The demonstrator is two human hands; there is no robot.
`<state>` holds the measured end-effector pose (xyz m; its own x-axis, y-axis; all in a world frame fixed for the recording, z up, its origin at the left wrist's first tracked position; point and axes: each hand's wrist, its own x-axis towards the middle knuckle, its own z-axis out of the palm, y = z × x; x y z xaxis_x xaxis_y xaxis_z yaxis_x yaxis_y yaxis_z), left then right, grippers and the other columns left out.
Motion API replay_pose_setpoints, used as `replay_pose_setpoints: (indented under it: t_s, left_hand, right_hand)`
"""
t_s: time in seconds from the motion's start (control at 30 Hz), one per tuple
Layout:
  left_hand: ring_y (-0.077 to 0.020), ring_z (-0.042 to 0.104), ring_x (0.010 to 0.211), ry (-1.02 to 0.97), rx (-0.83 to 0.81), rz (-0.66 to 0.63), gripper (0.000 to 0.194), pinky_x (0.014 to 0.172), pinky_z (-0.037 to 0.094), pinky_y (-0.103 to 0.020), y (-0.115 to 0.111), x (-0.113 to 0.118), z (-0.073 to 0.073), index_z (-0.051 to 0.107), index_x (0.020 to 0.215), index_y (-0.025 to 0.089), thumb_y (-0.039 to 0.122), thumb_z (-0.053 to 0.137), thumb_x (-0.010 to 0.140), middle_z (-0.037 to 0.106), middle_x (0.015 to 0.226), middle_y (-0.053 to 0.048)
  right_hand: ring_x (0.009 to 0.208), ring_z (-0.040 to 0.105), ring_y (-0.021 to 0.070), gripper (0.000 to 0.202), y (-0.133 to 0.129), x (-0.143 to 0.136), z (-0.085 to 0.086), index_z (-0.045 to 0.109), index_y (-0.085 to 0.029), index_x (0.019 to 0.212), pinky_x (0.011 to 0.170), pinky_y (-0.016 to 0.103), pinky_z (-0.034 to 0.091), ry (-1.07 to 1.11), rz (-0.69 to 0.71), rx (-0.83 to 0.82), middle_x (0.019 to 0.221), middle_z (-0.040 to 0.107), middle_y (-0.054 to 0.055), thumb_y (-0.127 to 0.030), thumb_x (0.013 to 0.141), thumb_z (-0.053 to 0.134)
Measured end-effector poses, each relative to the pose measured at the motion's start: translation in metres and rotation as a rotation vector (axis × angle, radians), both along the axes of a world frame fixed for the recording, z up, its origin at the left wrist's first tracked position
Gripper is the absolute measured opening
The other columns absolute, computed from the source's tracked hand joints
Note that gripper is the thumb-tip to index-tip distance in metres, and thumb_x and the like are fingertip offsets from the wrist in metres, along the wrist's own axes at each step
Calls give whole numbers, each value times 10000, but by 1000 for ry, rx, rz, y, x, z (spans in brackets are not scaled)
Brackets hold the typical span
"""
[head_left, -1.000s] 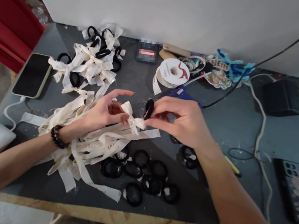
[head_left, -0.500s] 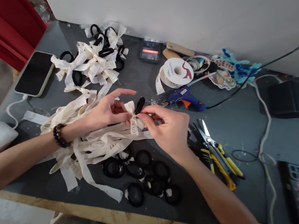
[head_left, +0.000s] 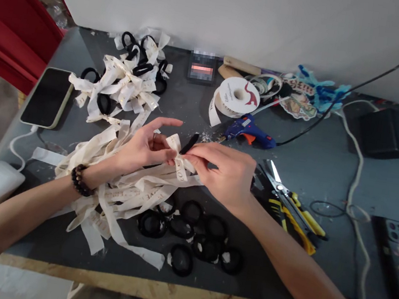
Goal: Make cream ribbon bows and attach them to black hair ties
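Note:
Above the middle of the table, a cream ribbon bow [head_left: 179, 162] with printed letters is attached to a black hair tie [head_left: 190, 143]. My left hand [head_left: 147, 144] pinches the bow's left side between thumb and a bent finger, its index finger stretched out above. On the other side, my right hand [head_left: 224, 173] is closed, thumb and fingertips gripping the bow where it meets the hair tie. Beneath my hands lies a heap of loose cream ribbon strips [head_left: 129, 194]. Several black hair ties [head_left: 182, 259] with white bits on them lie nearer the front edge.
Finished-looking bows on hair ties [head_left: 127, 79] are piled at the back left beside a phone [head_left: 48, 97]. A ribbon spool [head_left: 239, 95] and a blue glue gun [head_left: 249, 131] stand behind my hands. Scissors [head_left: 280, 186] and yellow-handled pliers [head_left: 295, 226] lie right; cables cross the table.
The black hair tie has tilted over to the right in my right hand, which has turned slightly and shifted a little right. My left hand stays at the bow.

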<state>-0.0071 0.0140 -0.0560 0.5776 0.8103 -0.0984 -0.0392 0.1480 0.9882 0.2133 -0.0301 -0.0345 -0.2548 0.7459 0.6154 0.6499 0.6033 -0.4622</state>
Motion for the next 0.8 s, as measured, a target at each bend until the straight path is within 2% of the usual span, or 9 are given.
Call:
replay_pose_setpoints:
  t_s: [0.17,0.3,0.43,0.8]
  left_hand:
    - [-186,804,738,-60,-33,12,663,695,628,-258,1,1,-5,521,1481,212,240,833,897,763,771,-3]
    - [-188,799,711,-97,-66,30,709,689,639,-265,2,3,-5,504,1477,182,248,854,864,756,751,3]
    - [-177,783,687,-79,-59,45,718,669,622,-258,2,3,-4,503,1476,166,273,859,862,760,745,-6]
    - [-167,780,707,-91,-59,40,709,664,601,-244,1,2,-3,510,1480,205,261,863,868,772,770,-10]
  right_hand:
    - [661,745,116,167,1,3,-2,816,-242,833,645,249,513,-89,-14,112,813,841,-38,-173,973,758]
    - [600,666,71,192,4,8,-2,796,-243,791,555,267,407,-232,18,332,793,823,-57,-170,967,771]
    - [550,572,56,161,8,12,-3,781,-237,794,533,298,345,-382,61,526,780,795,-61,-159,932,804]
    - [548,448,74,184,9,14,-2,749,-201,742,537,304,321,-474,128,662,726,728,-52,-133,886,841]
